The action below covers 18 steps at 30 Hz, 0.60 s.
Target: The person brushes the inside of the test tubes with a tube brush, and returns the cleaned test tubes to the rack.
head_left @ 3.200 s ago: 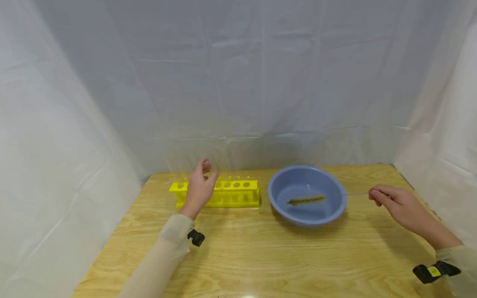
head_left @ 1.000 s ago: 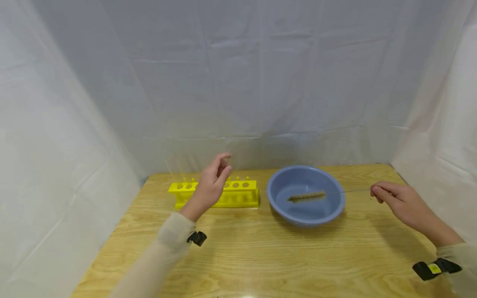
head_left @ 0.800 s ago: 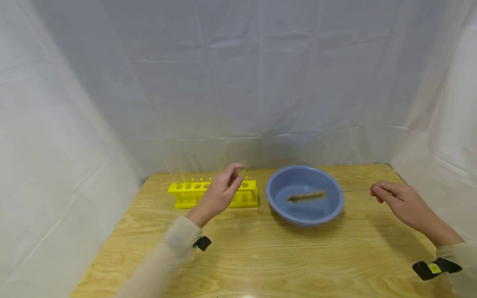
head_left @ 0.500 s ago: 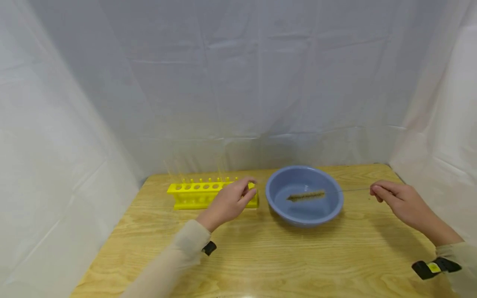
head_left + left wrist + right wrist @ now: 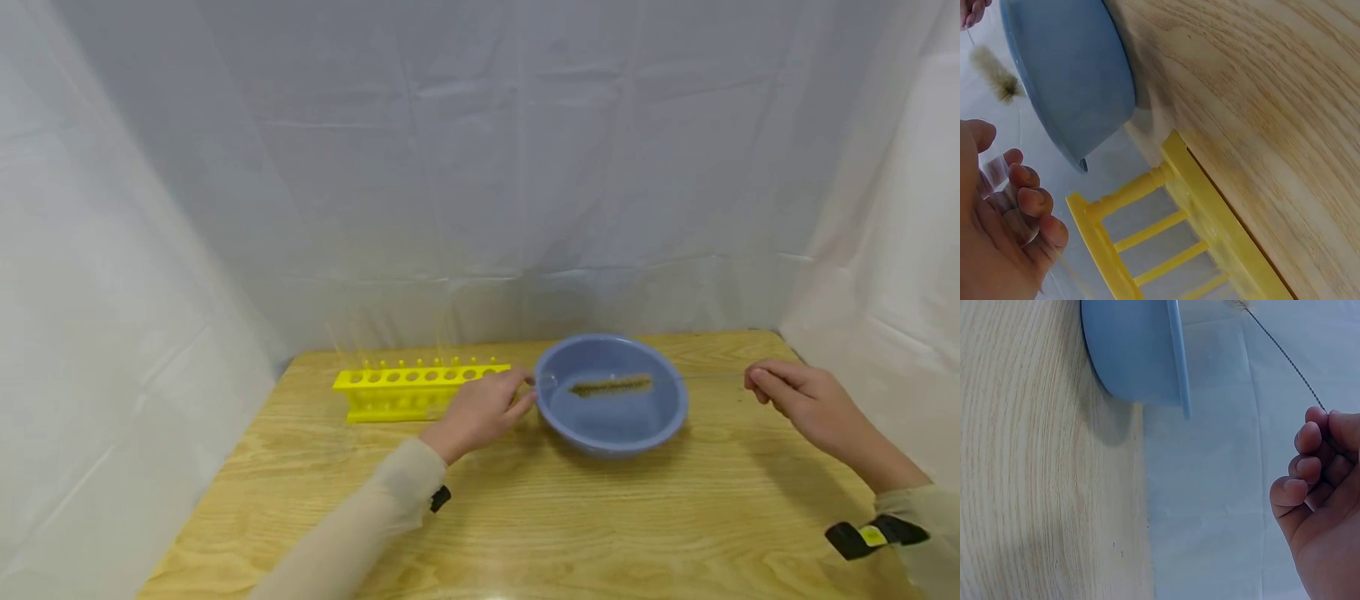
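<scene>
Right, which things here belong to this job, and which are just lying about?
Likely the job:
test tube, in left hand
twisted-wire tube brush, in right hand
blue basin
yellow test-tube rack
racked test tubes

Just around:
black wrist cameras
wooden tabletop
white sheeting

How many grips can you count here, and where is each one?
2: the left grip, holding a clear test tube beside the blue basin; the right grip, right of the basin, pinching the wire handle of the test-tube brush. No others show.
</scene>
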Motion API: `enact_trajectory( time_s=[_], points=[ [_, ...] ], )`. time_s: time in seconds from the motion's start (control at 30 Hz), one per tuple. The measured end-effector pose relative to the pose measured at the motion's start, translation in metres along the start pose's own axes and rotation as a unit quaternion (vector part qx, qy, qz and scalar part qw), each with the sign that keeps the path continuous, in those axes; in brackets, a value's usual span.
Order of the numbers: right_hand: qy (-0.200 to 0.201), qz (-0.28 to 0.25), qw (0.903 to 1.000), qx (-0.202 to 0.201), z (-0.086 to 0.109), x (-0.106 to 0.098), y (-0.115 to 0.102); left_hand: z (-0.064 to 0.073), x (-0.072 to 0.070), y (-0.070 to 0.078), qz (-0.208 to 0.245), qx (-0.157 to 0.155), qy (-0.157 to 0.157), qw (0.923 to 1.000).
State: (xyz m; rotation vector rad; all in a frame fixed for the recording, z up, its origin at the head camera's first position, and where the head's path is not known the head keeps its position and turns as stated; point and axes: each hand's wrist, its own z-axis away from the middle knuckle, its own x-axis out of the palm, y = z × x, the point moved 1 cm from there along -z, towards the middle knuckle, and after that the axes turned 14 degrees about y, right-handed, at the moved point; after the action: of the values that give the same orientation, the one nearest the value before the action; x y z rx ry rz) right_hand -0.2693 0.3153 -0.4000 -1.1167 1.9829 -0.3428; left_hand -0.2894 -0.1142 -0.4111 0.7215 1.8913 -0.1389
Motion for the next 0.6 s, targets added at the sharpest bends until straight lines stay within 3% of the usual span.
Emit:
enact_trajectory(
  time_s=[0.3,0.6],
  points=[
    [0.003,-0.027,0.9991,0.032,-0.003,-0.001,-0.001,-0.002,0.009,0.004,-0.027,0.019,0.007,0.9994],
    [0.006,-0.022,0.9994,0.025,-0.004,-0.002,-0.002,-0.002,0.012,0.003,-0.026,0.016,0.012,0.9995]
  ],
)
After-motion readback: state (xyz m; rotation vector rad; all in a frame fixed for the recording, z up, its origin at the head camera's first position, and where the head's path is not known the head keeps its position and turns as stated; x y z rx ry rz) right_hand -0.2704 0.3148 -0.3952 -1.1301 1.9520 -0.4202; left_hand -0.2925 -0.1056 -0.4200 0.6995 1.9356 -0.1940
